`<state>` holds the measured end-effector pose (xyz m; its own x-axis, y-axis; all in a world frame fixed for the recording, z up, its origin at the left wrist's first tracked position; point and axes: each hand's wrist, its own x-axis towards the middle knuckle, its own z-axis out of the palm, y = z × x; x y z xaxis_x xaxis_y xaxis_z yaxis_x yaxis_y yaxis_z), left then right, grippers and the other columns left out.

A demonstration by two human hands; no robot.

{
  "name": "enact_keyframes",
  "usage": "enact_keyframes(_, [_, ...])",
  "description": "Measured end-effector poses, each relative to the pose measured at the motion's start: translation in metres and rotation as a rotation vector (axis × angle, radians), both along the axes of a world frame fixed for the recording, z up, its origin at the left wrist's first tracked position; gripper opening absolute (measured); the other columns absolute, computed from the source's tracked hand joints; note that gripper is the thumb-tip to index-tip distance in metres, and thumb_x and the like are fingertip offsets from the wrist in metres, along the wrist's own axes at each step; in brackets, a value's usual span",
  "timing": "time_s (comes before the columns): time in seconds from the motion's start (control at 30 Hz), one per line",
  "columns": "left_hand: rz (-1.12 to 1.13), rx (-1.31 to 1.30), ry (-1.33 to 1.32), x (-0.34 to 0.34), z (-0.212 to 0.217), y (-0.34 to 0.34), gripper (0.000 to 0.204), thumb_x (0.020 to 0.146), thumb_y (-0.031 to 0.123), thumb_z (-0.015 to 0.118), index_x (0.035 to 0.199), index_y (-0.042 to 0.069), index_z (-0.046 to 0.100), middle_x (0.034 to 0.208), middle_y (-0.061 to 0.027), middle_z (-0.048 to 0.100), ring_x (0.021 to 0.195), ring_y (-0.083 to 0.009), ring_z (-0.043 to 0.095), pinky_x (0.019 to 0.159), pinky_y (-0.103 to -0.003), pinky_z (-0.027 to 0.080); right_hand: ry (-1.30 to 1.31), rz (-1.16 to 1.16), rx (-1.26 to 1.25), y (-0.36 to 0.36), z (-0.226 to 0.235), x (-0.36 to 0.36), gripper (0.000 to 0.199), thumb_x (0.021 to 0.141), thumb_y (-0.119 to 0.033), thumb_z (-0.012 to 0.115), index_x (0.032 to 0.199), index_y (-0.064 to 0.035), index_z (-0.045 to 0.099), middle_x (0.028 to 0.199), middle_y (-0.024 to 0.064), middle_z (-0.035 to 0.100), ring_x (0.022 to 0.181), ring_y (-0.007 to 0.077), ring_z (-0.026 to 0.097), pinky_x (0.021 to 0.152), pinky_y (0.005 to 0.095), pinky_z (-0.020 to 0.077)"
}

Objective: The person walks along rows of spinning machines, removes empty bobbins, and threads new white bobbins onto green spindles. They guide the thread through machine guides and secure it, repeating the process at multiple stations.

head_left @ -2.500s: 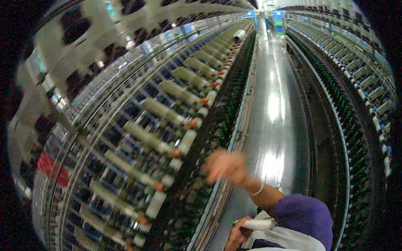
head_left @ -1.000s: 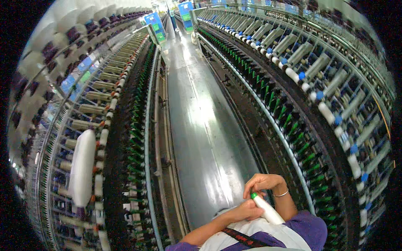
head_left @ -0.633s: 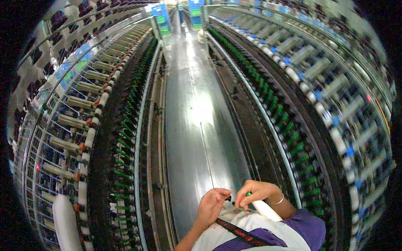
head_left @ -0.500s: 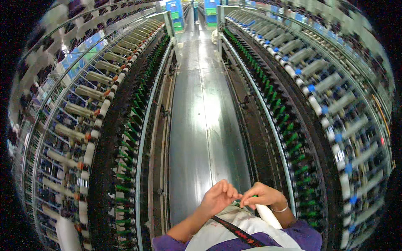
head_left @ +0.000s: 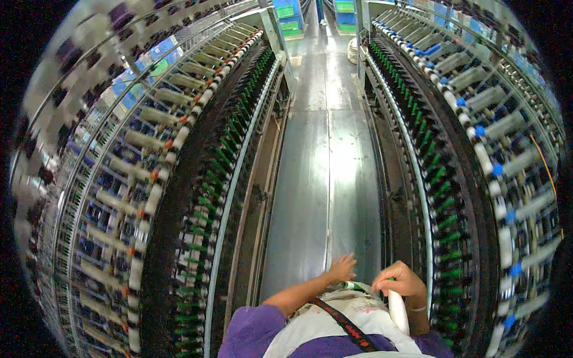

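My right hand (head_left: pixel 401 279) grips a white bobbin with a green tip (head_left: pixel 397 310), held upright against my chest at the lower right. My left hand (head_left: pixel 341 268) hovers just left of it with fingers spread, holding nothing I can make out; a small white and green piece (head_left: pixel 351 286) shows just below it. Both hands are above a white apron pouch with a dark strap (head_left: pixel 343 319) at my waist. I stand in an aisle between two spinning frames.
A long spinning frame (head_left: pixel 179 179) with rows of white bobbins and green spindles runs along the left. A matching frame (head_left: pixel 477 167) with blue-capped bobbins lines the right. A shiny grey floor aisle (head_left: pixel 325 155) stretches ahead to blue and green crates (head_left: pixel 286 15).
My view swung from the left frame to straight down the aisle. My left arm came back from the left frame to my chest beside the right hand, and has just parted from it.
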<state>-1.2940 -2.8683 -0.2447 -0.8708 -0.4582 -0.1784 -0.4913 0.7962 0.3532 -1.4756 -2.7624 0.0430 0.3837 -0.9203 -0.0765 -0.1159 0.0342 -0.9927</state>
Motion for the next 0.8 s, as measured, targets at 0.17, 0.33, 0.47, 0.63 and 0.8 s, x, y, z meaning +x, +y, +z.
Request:
enact_keyframes(0.17, [-0.276, 0.482, -0.153, 0.015, -0.068, -0.153, 0.053, 0.091, 0.042, 0.044, 0.133, 0.01, 0.041, 0.138, -0.0177, 0.039, 0.117, -0.0353, 0.047, 0.101, -0.043, 0.035, -0.025, 0.381, -0.202, -0.222, -0.002, -0.053, 0.018, 0.087, -0.013, 0.058, 0.088, 0.0023, 0.067, 0.071, 0.0099, 0.065, 0.052, 0.0137, 0.059, 0.049, 0.0255, 0.0454])
enact_keyframes(0.33, [0.252, 0.757, 0.209, 0.034, -0.034, -0.331, 0.045, 0.091, 0.044, 0.047, 0.111, 0.006, 0.062, 0.122, -0.0133, 0.055, 0.108, -0.0251, 0.054, 0.093, -0.037, 0.041, -0.004, 0.514, -0.238, -0.436, -0.024, -0.09, 0.018, 0.088, -0.014, 0.058, 0.087, 0.0009, 0.067, 0.069, 0.0106, 0.064, 0.052, 0.0138, 0.058, 0.049, 0.0262, 0.0448])
enact_keyframes(0.47, [0.623, 0.923, 0.27, -0.036, 0.023, -0.5, 0.044, 0.087, 0.048, 0.051, 0.094, 0.009, 0.07, 0.115, -0.0113, 0.061, 0.107, -0.0194, 0.055, 0.091, -0.032, 0.042, 0.092, 0.354, -0.057, -0.585, 0.004, -0.157, 0.016, 0.084, -0.011, 0.058, 0.082, 0.0007, 0.068, 0.063, 0.0079, 0.063, 0.052, 0.0144, 0.057, 0.05, 0.0255, 0.0445])
enact_keyframes(0.63, [0.199, 1.072, 0.039, -0.14, 0.008, -0.682, 0.044, 0.091, 0.039, 0.049, 0.107, 0.0, 0.061, 0.098, -0.0025, 0.065, 0.083, -0.0111, 0.056, 0.073, -0.029, 0.044, 0.11, 0.09, 0.075, -0.729, 0.013, -0.247, 0.011, 0.076, -0.003, 0.06, 0.081, 0.0023, 0.069, 0.065, 0.0093, 0.065, 0.053, 0.0122, 0.061, 0.05, 0.0246, 0.047])
enact_keyframes(0.8, [-0.148, 1.4, -0.029, -0.233, -0.061, -0.855, 0.045, 0.091, 0.036, 0.049, 0.117, 0.0, 0.056, 0.115, -0.0091, 0.06, 0.098, -0.0171, 0.055, 0.087, -0.033, 0.041, 0.056, -0.055, 0.055, -0.891, -0.033, -0.333, 0.015, 0.074, -0.007, 0.058, 0.073, 0.0041, 0.069, 0.053, 0.0097, 0.059, 0.044, 0.0128, 0.055, 0.044, 0.0254, 0.0408])
